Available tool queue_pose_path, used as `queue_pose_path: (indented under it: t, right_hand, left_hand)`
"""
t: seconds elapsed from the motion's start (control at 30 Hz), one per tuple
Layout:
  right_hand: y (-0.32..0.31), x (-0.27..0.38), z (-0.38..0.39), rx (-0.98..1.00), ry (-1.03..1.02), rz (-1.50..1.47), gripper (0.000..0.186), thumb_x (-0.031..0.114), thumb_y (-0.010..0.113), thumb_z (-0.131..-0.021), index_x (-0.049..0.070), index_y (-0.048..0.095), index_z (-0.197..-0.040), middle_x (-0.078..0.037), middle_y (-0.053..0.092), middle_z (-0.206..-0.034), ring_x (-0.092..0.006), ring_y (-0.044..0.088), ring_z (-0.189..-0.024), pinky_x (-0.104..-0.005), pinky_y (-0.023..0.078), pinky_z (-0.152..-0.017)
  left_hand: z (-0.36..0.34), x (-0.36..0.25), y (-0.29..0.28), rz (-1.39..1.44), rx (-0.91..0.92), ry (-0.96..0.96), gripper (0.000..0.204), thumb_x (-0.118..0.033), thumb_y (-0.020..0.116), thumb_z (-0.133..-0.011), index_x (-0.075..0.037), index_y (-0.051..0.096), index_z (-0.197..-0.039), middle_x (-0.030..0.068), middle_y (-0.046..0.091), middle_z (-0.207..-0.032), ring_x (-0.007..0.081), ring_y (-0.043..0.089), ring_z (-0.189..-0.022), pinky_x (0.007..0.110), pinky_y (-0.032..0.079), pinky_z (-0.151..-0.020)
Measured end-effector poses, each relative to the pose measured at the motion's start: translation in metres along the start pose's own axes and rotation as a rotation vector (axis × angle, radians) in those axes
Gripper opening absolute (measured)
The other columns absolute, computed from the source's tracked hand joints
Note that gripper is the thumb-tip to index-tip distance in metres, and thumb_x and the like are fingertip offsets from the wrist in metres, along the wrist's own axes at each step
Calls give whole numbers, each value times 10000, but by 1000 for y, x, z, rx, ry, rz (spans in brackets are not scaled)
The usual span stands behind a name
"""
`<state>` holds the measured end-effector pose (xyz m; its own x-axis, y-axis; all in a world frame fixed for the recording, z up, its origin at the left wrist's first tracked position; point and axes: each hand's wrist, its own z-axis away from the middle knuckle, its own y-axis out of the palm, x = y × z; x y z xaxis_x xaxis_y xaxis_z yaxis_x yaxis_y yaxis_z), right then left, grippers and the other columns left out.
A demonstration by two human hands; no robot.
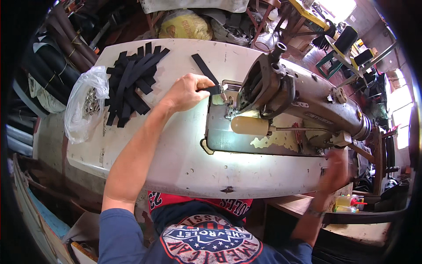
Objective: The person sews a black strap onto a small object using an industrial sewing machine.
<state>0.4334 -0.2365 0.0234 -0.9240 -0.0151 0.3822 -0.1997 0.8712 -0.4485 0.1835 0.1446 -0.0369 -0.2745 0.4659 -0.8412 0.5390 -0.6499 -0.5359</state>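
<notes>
My left hand (188,91) pinches a black fabric strip (203,67) beside the needle area of an industrial sewing machine (307,90). The strip's far end lies on the white tabletop, and its near end is by the presser foot. Smeared by motion, my right hand (336,170) is near the table's right front edge, below the machine's handwheel end; its fingers cannot be made out. Left of my left hand lies a heap of black strips (132,81). Next to it sits a clear plastic bag (74,112) with small metal pieces inside.
A cream-coloured lamp (249,126) lights the metal bed in front of the needle. A red-handled tool (299,137) lies beneath the machine arm. Dark rolls of material (48,66) stand at the left, a yellow sack (185,25) behind the table, and bottles (345,203) at the right.
</notes>
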Motion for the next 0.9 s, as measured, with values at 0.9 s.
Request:
queue_pose_path:
  t: [0.9]
  right_hand:
    - [238, 11, -60, 657, 433, -927, 381, 240, 633, -1019, -5, 594, -1309, -111, 677, -1187, -164, 676, -1009, -292, 592, -865]
  left_hand:
    - [-16, -20, -2, 298, 91, -15, 277, -87, 678, -895, -7, 726, -1155, 1, 642, -852, 92, 543, -769, 264, 455, -719]
